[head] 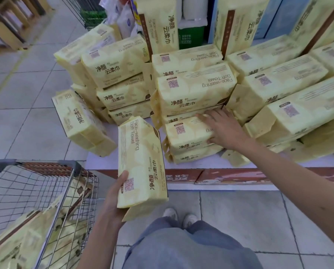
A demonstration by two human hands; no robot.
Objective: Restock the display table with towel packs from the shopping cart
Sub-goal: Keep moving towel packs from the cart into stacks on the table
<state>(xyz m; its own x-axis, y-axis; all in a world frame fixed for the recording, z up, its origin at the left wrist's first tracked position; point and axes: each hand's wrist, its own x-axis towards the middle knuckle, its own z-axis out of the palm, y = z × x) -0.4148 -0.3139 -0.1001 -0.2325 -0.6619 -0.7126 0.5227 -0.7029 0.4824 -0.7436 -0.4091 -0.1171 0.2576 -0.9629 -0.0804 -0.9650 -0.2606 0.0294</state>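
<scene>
The left hand (113, 200) grasps a yellow towel pack (141, 162) by its lower end, thumb on the printed face and fingers behind. The pack stands on end in the air just before the front edge of the worktop (104, 162), its top reaching over that edge. The right hand (222, 129) grasps the right end of the front pack (187, 133), fingers spread across its top and thumb against its near side. That pack lies flat on another pack (193, 157), a low stack of two close to the front edge. Behind it, taller stacks of packs (193, 90) fill the worktop to the back and the right. At the left edge one leaning pack (78, 121) tilts out over the floor (240, 220). The shopping cart (36, 166) stands by the front left corner, with more cart packs (26, 239) inside.
</scene>
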